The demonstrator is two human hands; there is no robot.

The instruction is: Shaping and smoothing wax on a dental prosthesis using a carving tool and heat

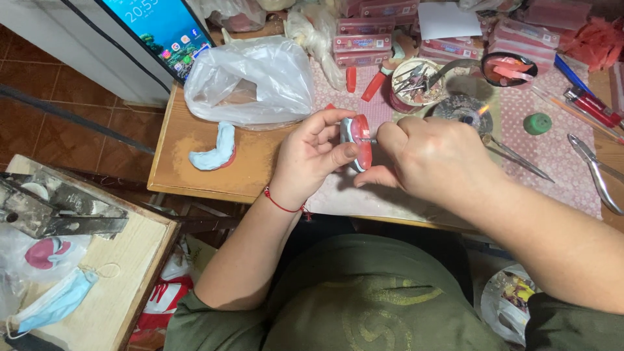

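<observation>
Wax denture base (361, 142), red on a pale blue cast, sits upright between both hands above the bench's (195, 170) near edge. Left hand (311, 156) has its grip closed round the cast, thumb pressed to the red rim. Right hand (434, 159) pinches a thin metal tool (369, 140) against it. Far right, a small flame (482, 109) burns just beyond the knuckles. Left, a second blue cast (214, 151) lies apart on open wood.

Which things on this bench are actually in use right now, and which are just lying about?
In use:
left hand
right hand
red and blue cast
thin metal tool
lit burner

Lying about:
plastic bag
blue cast
pliers
green cap
phone
face mask
</observation>
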